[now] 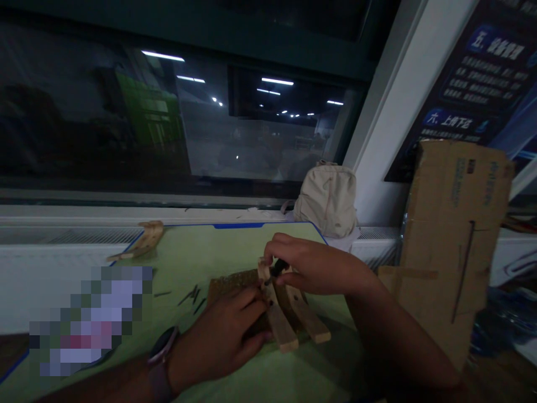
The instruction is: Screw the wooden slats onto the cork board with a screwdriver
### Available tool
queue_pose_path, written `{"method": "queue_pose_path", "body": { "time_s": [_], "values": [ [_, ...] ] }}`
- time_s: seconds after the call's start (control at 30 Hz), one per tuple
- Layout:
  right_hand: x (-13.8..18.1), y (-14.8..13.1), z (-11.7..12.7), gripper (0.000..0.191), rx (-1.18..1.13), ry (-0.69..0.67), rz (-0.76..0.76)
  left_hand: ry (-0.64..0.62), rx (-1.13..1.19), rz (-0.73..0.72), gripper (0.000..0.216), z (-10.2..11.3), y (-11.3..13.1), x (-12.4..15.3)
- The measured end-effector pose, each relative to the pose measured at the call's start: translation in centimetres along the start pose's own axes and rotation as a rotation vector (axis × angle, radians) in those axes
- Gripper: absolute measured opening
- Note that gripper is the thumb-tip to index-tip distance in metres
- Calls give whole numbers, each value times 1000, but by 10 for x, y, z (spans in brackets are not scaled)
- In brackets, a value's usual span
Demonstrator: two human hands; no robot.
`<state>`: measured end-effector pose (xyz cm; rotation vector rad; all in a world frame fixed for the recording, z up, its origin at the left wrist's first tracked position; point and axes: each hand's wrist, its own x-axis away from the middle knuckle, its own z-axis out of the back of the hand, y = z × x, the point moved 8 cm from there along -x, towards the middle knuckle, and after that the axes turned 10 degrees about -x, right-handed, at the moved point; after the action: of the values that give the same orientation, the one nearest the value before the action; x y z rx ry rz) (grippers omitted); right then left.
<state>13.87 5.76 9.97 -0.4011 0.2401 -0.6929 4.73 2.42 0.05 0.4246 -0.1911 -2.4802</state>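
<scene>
Two curved wooden pieces with dark holes lie side by side, a left one (282, 324) and a right one (308, 314). They rest over a brown, cardboard-like sheet (218, 284) on the table. My left hand (224, 330), a watch on its wrist, is closed against the left wooden piece from its left side, its fingertips at the edge. My right hand (300, 263) reaches over the far ends of both pieces. Between its thumb and fingers is a small black object (278, 267), mostly hidden, so its kind is unclear.
Several thin dark screws or rods (193, 295) lie left of the sheet. Another curved wooden piece (145, 240) sits at the table's far left corner. A pixelated object (100, 319) lies at left. A beige backpack (327, 198) stands behind; a tall cardboard box (453, 235) is at right.
</scene>
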Motion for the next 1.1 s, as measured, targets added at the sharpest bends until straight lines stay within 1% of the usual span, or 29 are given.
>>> {"method": "queue_pose_path", "body": {
  "time_s": [0.07,0.17,0.23,0.3,0.4,0.47,0.53,0.6,0.7,0.8,0.87,0.97,1.03,1.1],
  "values": [
    [1,-1,-1,26,-37,-26,17,3,-4,-4,19,-1,0,0],
    [-2,-1,0,22,-28,10,39,9,-12,-3,20,0,1,0],
    [-4,2,4,14,46,73,26,10,-18,0,21,1,1,-1],
    [-6,7,7,6,171,132,-28,8,-16,2,20,2,1,-1],
    [-11,15,8,25,384,177,-154,10,-20,-1,19,3,1,-2],
    [-13,18,9,33,478,200,-219,14,-29,-6,20,3,2,-2],
    [-14,17,7,33,459,212,-212,10,-34,-2,20,3,2,-2],
    [-12,13,5,25,334,198,-136,7,-37,1,19,3,2,-1],
    [-5,4,2,24,109,111,-10,13,-30,-5,18,4,2,0],
    [-1,-3,-1,26,-36,16,61,20,-29,-15,19,4,2,0],
    [-3,-6,0,27,-75,17,98,22,-41,-21,20,4,2,0],
    [-11,-5,2,17,23,112,106,20,-42,-21,23,3,2,1],
    [-15,0,3,11,160,178,51,15,-40,-17,23,3,1,1],
    [-19,5,2,20,281,209,-17,9,-44,-11,21,2,1,1]
  ]
}}
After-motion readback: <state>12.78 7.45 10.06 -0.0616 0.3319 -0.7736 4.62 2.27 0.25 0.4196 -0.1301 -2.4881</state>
